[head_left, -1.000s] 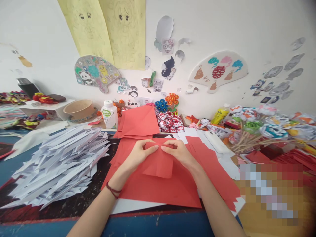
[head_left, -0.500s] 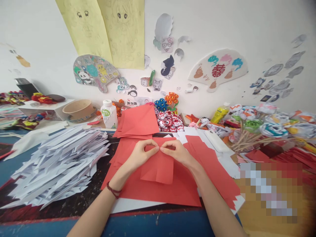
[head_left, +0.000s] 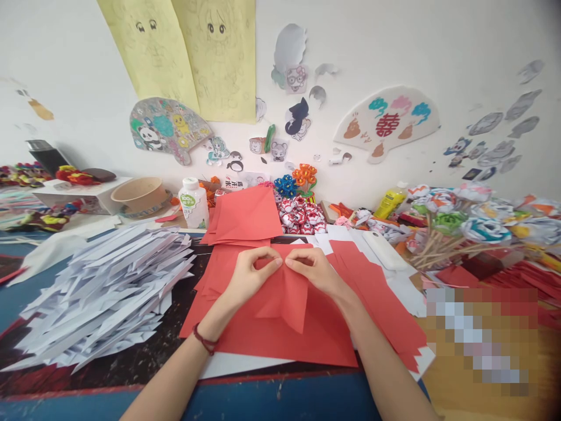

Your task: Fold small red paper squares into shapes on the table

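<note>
the largest thing is the white wall (head_left: 368, 47), and below it stands the bench (head_left: 272, 403), with a blue front edge. on the bench, just before the person, lies a large red sheet (head_left: 280, 348); i think it lies there because it gives a flat and clean place under the work.

at the left is a wide pile of folded white paper strips (head_left: 109, 292), heaped beside the red sheet, probably so that it is near but leaves the middle free. at the right, red paper with a zigzag end (head_left: 377, 298) lies partly over white paper. behind, a stack of red squares (head_left: 248, 213) is placed farther from the person, seemingly within reach and out of the way.

the small red paper (head_left: 294, 301) is in the centre, between the two hands and in front of the large sheet. it bends along a line down its middle, and its lower part hangs free; whether it touches the sheet below, i cannot tell.

the left hand (head_left: 253, 270) and the right hand (head_left: 316, 268) both pinch its upper part between thumb and forefinger, with the fingertips close together. this hold probably gives fine control of the bend.

smallest is a dark red bracelet (head_left: 204, 340) on the left wrist.
</note>
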The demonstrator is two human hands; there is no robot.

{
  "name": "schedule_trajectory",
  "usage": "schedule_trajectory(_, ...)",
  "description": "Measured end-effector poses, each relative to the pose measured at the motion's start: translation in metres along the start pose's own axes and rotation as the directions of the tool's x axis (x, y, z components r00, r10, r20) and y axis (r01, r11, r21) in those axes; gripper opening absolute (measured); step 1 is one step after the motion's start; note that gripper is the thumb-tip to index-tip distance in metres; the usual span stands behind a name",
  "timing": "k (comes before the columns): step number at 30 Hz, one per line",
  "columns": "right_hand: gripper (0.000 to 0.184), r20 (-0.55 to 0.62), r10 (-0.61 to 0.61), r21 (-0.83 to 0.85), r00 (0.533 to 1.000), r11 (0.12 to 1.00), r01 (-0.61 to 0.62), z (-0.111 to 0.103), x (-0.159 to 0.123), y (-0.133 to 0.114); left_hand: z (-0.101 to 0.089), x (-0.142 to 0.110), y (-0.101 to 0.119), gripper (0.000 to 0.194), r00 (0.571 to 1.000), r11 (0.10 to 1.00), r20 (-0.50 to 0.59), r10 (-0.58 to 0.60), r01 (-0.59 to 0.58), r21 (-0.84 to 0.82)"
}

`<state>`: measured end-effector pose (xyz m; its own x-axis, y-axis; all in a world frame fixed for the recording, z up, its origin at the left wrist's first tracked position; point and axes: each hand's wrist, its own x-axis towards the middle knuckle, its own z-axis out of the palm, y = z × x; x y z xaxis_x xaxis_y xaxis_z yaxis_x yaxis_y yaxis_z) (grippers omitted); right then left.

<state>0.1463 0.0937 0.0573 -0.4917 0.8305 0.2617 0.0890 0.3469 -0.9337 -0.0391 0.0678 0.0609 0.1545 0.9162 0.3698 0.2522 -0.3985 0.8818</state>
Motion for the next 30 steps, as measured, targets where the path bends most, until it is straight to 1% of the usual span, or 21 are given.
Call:
schedule_trajectory(2,0.022,-0.023,0.007,0.003,1.0,1.0,-0.007,-0.001,0.0,0.0,-0.001,0.001,0.0,0.017,1.0,1.0,-0.006,-0.006,0.006,-0.001)
schedule_trajectory(4,0.023,-0.061,0.014,0.001,0.998,1.0,-0.014,-0.003,0.0,0.001,-0.003,0.003,-0.001,0.019,0.999,0.999,-0.017,-0.039,0.038,-0.005)
schedule_trajectory(7,0.022,-0.135,0.017,-0.017,0.991,1.0,-0.019,-0.006,0.001,0.004,-0.005,0.005,-0.003,0.026,0.988,0.988,-0.031,-0.149,0.147,-0.044)
schedule_trajectory(9,0.023,-0.152,0.054,-0.005,0.987,0.998,-0.056,-0.008,0.001,0.007,-0.006,0.005,-0.006,0.028,0.975,0.971,-0.032,-0.219,0.215,-0.106)
schedule_trajectory(11,0.027,-0.133,0.123,0.058,0.983,0.991,-0.116,-0.009,0.0,0.01,-0.005,0.005,-0.008,0.031,0.959,0.942,-0.028,-0.282,0.271,-0.196)
schedule_trajectory(13,0.03,-0.106,0.186,0.157,0.977,0.973,-0.168,-0.009,0.0,0.012,-0.005,0.005,-0.011,0.034,0.939,0.907,-0.024,-0.342,0.323,-0.271)
schedule_trajectory(15,0.031,-0.104,0.22,0.241,0.97,0.952,-0.19,-0.009,0.0,0.014,-0.004,0.006,-0.013,0.036,0.923,0.886,-0.046,-0.381,0.351,-0.303)
schedule_trajectory(17,0.03,-0.116,0.236,0.283,0.965,0.939,-0.195,-0.009,0.0,0.015,-0.004,0.007,-0.015,0.037,0.918,0.886,-0.081,-0.388,0.348,-0.306)
schedule_trajectory(20,0.03,-0.142,0.244,0.301,0.959,0.934,-0.193,-0.009,0.001,0.016,-0.004,0.007,-0.016,0.038,0.92,0.893,-0.105,-0.379,0.333,-0.303)
schedule_trajectory(24,0.03,-0.211,0.239,0.309,0.948,0.936,-0.168,-0.01,0.002,0.016,-0.006,0.006,-0.009,0.038,0.928,0.905,-0.129,-0.35,0.3,-0.302)
schedule_trajectory(25,0.031,-0.209,0.239,0.323,0.948,0.932,-0.163,-0.01,0.002,0.016,-0.006,0.006,-0.007,0.038,0.931,0.903,-0.115,-0.346,0.297,-0.311)
schedule_trajectory(27,0.032,-0.198,0.233,0.356,0.952,0.922,-0.152,-0.01,0.003,0.015,-0.005,0.005,-0.001,0.038,0.935,0.883,-0.044,-0.352,0.317,-0.345)
schedule_trajectory(29,0.033,-0.208,0.225,0.38,0.952,0.915,-0.133,-0.01,0.003,0.014,-0.005,0.005,0.002,0.039,0.928,0.851,0.04,-0.369,0.355,-0.386)
schedule_trajectory(30,0.034,-0.208,0.225,0.389,0.952,0.912,-0.131,-0.01,0.003,0.014,-0.004,0.004,0.003,0.039,0.925,0.837,0.062,-0.375,0.366,-0.407)
